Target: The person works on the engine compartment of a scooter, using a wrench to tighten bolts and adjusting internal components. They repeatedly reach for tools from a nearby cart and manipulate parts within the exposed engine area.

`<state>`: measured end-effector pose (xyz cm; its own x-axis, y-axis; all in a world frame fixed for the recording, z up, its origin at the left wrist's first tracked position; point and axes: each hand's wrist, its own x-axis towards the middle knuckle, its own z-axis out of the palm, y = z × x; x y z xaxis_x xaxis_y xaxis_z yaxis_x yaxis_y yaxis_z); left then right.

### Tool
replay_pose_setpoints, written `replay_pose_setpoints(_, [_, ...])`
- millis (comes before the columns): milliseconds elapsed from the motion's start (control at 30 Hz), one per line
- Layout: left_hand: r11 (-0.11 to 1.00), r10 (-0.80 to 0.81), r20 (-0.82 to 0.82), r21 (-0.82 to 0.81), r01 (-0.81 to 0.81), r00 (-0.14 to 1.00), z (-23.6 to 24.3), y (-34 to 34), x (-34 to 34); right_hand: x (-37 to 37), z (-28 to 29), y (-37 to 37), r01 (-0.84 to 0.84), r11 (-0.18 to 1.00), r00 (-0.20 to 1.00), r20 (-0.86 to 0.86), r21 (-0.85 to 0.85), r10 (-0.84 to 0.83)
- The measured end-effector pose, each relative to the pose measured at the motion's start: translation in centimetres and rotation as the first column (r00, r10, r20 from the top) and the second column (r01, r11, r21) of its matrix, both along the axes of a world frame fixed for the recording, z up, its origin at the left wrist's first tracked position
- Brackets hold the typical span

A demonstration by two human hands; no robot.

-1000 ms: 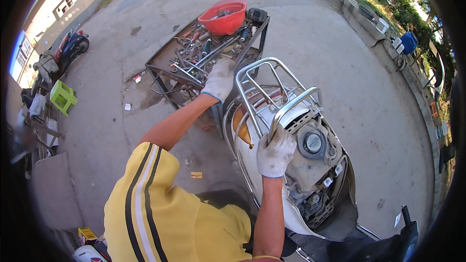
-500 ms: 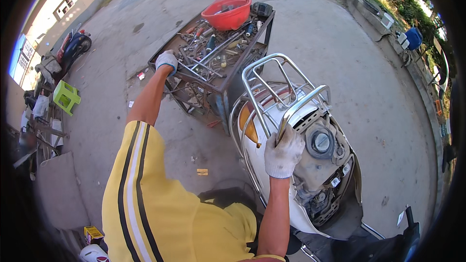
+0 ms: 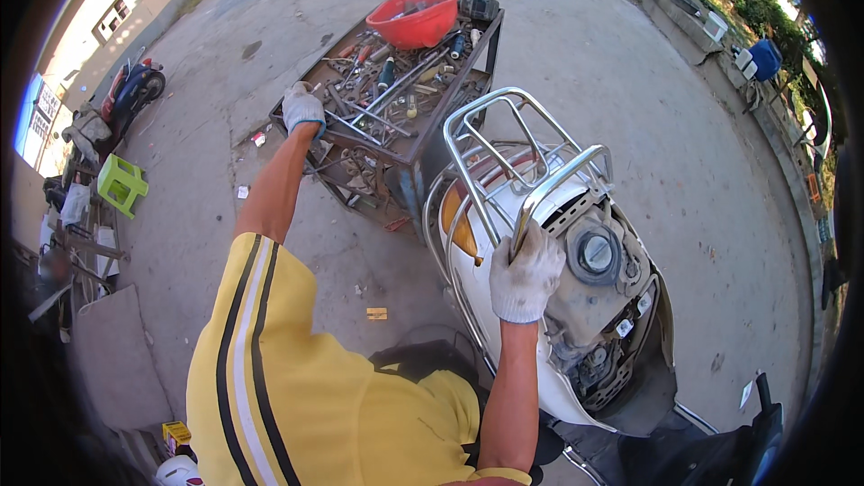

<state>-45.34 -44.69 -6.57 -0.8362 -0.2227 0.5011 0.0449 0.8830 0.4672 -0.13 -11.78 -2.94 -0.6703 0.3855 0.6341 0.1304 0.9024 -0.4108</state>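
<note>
My right hand (image 3: 527, 277), in a pale work glove, is wrapped round the near end of a chrome rear rack (image 3: 576, 171). This rack sits on the tail of a white scooter (image 3: 486, 306) whose seat is off, with the round filler cap (image 3: 594, 252) and dusty parts exposed. My left hand (image 3: 303, 110), gloved too, is at the left corner of a rusty metal tool cart (image 3: 405, 155). Its fingers are curled down among the tools; what they hold is hidden. Close to it lie long metal bars (image 3: 369, 117), crossing one another.
A red basin (image 3: 416, 22) and several hand tools are on the cart. A green plastic stool (image 3: 121, 184) stands at the left, with a parked motorbike (image 3: 133, 90) behind it. Along the right runs a low concrete curb (image 3: 684, 27). A small orange card (image 3: 377, 313) lies on the ground.
My left hand has shifted slightly at the cart's corner, its fingers showing more. My right hand stays on the rack. The whole view has moved a little.
</note>
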Motion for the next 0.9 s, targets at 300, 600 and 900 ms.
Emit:
replay_pose_setpoints(300, [0.975,-0.004,-0.084,0.22,0.022,0.996,-1.1,-1.7,-2.0,-0.1,0.0,0.2,-0.032,0.999,0.999,-0.027,0.005,0.032])
replay_pose_setpoints(600, [0.995,0.074,-0.003,-0.065,-0.074,0.997,1.6,1.6,2.1,-0.1,0.1,0.1,-0.036,0.999,0.999,-0.026,-0.002,0.036])
replay_pose_setpoints(900, [0.918,-0.364,-0.162,-0.23,0.323,0.917,4.8,5.7,6.7,-0.1,0.0,0.2,-0.009,1.0,1.0,-0.012,-0.021,0.009])
